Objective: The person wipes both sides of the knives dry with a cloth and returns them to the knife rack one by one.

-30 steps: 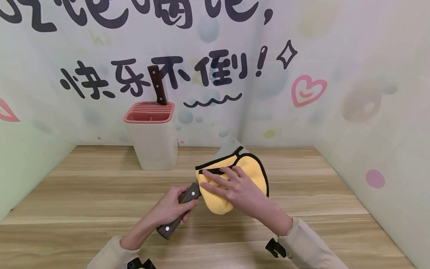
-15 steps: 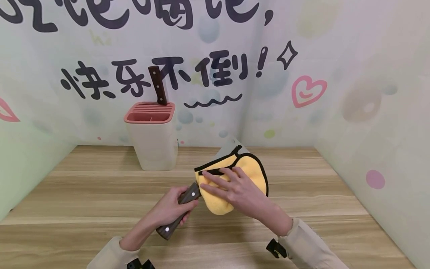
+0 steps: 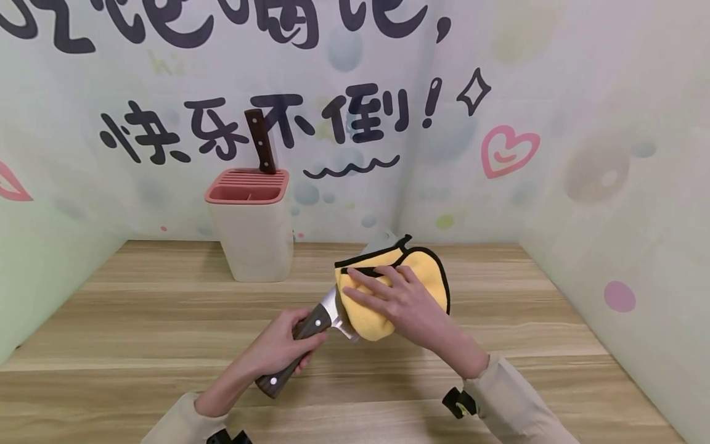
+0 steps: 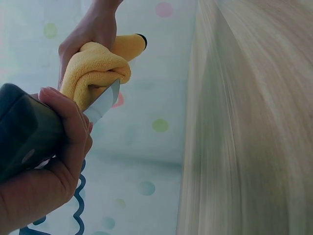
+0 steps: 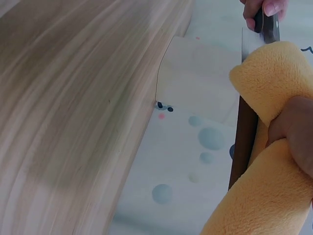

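The left hand [image 3: 285, 345] grips the dark riveted handle [image 3: 273, 382] of a broad-bladed knife, whose blade [image 3: 381, 242] points up and to the right above the table. A yellow cloth [image 3: 423, 271] with black edging is folded around the blade, and the right hand [image 3: 407, 305] holds it with fingers spread over its front. In the right wrist view the cloth [image 5: 274, 73] wraps both sides of the blade [image 5: 243, 142], and the right thumb side is partly hidden. Bare metal shows between handle and cloth in the head view.
A white knife block [image 3: 255, 240] with a red top stands at the back left of the wooden table [image 3: 138, 320]. One brown-handled knife [image 3: 260, 141] sits upright in its slots. A printed curtain [image 3: 355, 203] hangs behind the table.
The right hand and the cloth have moved up and to the right along the blade, uncovering metal beside the handle. The left hand has stayed almost in place.
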{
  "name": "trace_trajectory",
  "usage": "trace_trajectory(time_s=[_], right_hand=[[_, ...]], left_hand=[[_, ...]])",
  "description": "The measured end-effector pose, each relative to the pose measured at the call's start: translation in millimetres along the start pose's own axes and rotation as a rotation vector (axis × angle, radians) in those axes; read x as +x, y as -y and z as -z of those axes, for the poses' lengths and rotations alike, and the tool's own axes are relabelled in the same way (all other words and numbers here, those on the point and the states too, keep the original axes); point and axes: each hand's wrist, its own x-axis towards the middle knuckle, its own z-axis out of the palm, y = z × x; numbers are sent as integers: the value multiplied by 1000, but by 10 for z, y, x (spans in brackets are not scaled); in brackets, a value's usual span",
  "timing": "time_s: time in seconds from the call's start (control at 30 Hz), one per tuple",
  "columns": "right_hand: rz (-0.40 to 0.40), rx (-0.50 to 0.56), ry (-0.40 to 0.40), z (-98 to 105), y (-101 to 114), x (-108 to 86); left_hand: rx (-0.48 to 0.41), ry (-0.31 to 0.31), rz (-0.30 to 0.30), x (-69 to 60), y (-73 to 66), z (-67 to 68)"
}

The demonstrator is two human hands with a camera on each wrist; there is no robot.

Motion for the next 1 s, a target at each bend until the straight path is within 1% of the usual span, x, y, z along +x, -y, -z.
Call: trace_trajectory(time_s=[0.13,0.37,0.67,1.0], right_hand=[[-38,26,7,-15,-38,-17],[-128,50,16,-27,-92,-35],[-220,77,54,-44,-174,-59],[-292,85,58,-58,-220,-88]], left_hand=[[0,1,-4,-9,1,3],[-5,10,-10,-15,0,10],[17,-7,-56,-22,26,6],[38,-14,-66,-33,21,0]])
